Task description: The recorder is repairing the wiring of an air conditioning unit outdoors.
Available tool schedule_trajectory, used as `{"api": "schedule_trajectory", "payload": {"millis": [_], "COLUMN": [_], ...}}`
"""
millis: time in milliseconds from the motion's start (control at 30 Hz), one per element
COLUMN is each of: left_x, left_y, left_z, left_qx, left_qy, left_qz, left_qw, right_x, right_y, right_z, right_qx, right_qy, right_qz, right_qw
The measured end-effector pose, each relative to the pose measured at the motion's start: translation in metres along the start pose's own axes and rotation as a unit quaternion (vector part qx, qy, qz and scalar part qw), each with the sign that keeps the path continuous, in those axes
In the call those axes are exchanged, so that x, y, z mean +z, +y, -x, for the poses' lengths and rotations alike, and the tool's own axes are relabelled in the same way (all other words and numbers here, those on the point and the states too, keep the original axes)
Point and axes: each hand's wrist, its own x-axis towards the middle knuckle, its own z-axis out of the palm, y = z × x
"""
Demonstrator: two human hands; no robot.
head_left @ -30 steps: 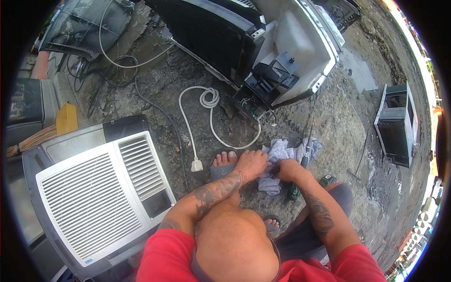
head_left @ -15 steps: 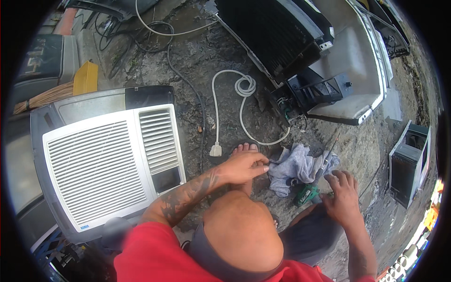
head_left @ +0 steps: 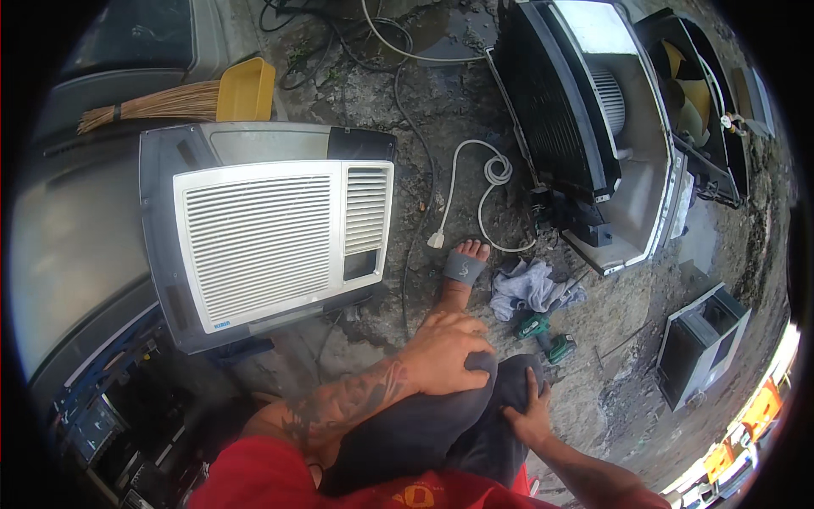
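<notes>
Drill [head_left: 539, 330], green with dark parts, lying on rough grey ground [head_left: 612, 310] just ahead of the right knee [head_left: 514, 373]. Directly beyond, bunched grey rag [head_left: 527, 288]; touching or merely close, cannot tell. Left hand [head_left: 449, 352] palm-down over the left knee [head_left: 482, 363], fingers loosely bent, thumb apart, nothing seen in its grasp. Right hand [head_left: 532, 417] against the outer side of the right knee, fingers spread, likewise no tool in hold. Reads as a pause between handlings, or a shift of posture; cannot tell which. For a pick-up of drill or rag, calls for right hand off the knee first, then a short forward reach. Farther ahead: grey-sandalled foot [head_left: 463, 268], white power cord [head_left: 498, 181] in a loose coil, then opened air-conditioner body [head_left: 627, 191] with dark finned coil [head_left: 547, 106]. To the left, white louvred front panel [head_left: 259, 246] on a grey casing [head_left: 267, 140]; past both, straw broom [head_left: 170, 103] and yellow dustpan [head_left: 246, 90]. Off right, grey box-shaped part [head_left: 699, 348], well apart from both hands.
</notes>
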Motion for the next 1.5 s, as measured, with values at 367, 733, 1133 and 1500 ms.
{"api": "schedule_trajectory", "payload": {"millis": [367, 733, 1133, 1500], "left_x": [0.058, 0.194, 0.465, 0.569], "left_y": [0.025, 0.024, 0.120, 0.113], "left_z": [0.061, 0.230, 0.192, 0.066], "left_qx": [-0.221, -0.316, -0.306, -0.418], "left_qy": [0.103, 0.499, 0.455, 0.397], "left_qz": [-0.117, 0.384, 0.788, 0.817], "left_qw": [0.963, 0.710, 0.281, 0.031], "right_x": [-0.025, -0.079, -0.165, -0.059], "right_y": [-0.020, 0.057, -0.075, -0.194], "right_z": [0.054, 0.064, 0.069, 0.138], "right_qx": [-0.007, -0.206, -0.291, -0.350], "right_qy": [-0.134, -0.142, -0.157, -0.208], "right_qz": [0.121, 0.538, 0.705, 0.817], "right_qw": [0.984, 0.805, 0.628, 0.409]}}
